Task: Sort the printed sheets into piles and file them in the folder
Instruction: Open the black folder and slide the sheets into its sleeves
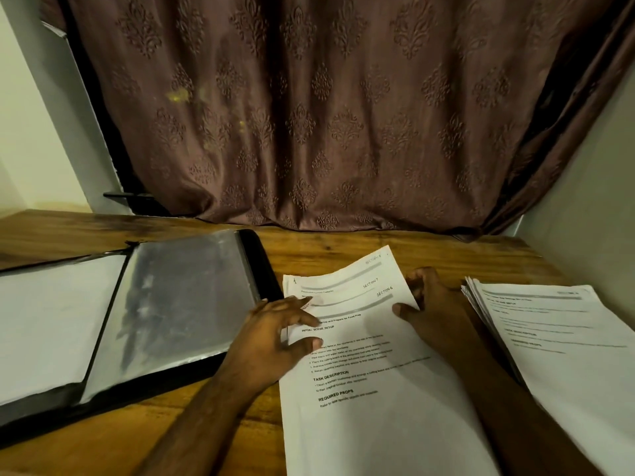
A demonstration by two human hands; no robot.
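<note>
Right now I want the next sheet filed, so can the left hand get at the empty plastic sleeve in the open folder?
Probably yes. The left hand rests on the middle pile right beside the folder, and nothing lies on the sleeve or between them.

Free room and obstacles on the worktop (343,245). Open wood runs as a band along the far edge, from 10 o'clock to 1 o'clock, bounded behind by the hanging curtain (309,115), whose hem rests on the wood. The open folder (165,304) fills the 9 o'clock side; its black edge nearly meets the fanned sheets (360,372) at centre, leaving only a narrow strip of wood between them. A second pile (567,338) blocks 3 o'clock. Between the two paper groups the right forearm (481,389) fills the gap. Bare wood shows at 7 o'clock, near the left forearm (192,424).
</note>
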